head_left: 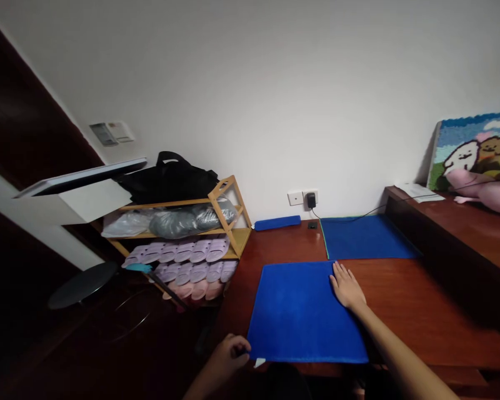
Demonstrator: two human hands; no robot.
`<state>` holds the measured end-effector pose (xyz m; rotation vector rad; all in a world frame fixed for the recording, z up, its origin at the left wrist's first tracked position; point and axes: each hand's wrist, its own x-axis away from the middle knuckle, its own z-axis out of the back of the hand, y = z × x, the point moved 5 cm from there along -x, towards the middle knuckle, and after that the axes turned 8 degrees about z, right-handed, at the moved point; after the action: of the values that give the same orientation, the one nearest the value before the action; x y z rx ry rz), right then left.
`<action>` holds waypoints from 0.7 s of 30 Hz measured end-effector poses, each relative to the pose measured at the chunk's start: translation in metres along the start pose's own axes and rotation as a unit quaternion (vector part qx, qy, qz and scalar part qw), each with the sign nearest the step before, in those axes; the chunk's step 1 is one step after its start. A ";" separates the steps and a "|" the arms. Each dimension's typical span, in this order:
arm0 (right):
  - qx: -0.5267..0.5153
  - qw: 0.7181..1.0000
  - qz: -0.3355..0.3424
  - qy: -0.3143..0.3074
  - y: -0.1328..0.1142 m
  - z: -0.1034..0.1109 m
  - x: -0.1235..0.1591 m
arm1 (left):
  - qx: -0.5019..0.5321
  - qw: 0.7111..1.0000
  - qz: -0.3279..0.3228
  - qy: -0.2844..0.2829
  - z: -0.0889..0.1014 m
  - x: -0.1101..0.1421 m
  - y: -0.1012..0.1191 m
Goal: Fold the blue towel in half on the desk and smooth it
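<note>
A bright blue cloth (304, 314) lies spread flat on the reddish-brown table, with a small white tag (259, 363) at its near left corner. Right at that corner, my left hand (230, 355) is curled, thumb and fingers pinched together at the cloth's edge. My right hand (348, 286) rests flat, palm down, on the far right corner, fingers stretched out and holding nothing. Beyond it lies a second, darker blue cloth (366, 238) with a green edge. A folded blue cloth (277, 223) sits against the wall.
Left of the table (433, 316), a wooden rack (229, 233) holds lilac and pink slippers, bagged items and a black bag (170, 178). A black plug (311, 200) with its cable is in the wall socket. A pink plush toy (489, 191) lies on the raised ledge at right.
</note>
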<state>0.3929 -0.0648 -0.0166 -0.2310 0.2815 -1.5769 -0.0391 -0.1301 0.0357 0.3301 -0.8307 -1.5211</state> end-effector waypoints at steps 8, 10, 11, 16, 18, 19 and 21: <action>0.011 1.000 -0.013 -0.018 -0.004 0.007 0.000 | -0.138 0.956 -0.216 0.144 -0.062 -0.057 0.162; 0.021 0.999 -0.017 -0.031 -0.004 0.007 0.001 | -0.182 0.945 -0.244 0.122 -0.112 -0.082 0.204; 0.026 0.999 -0.017 -0.035 -0.005 0.007 0.002 | -0.201 0.940 -0.252 0.114 -0.135 -0.095 0.220; 0.056 0.997 -0.007 -0.050 -0.006 0.007 0.002 | -0.243 0.936 -0.235 0.100 -0.201 -0.138 0.237; 0.062 0.997 -0.009 -0.049 -0.006 0.007 0.002 | -0.248 0.935 -0.234 0.102 -0.200 -0.142 0.224; 0.062 0.997 -0.011 -0.046 -0.006 0.006 0.002 | -0.250 0.933 -0.234 0.106 -0.193 -0.143 0.216; 0.059 0.997 -0.013 -0.038 -0.006 0.005 0.002 | -0.262 0.932 -0.218 0.119 -0.171 -0.145 0.195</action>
<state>0.3889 -0.0666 -0.0103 -0.2037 0.1258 -1.6013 0.2390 -0.0294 0.0077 0.3021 -0.1361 -1.9994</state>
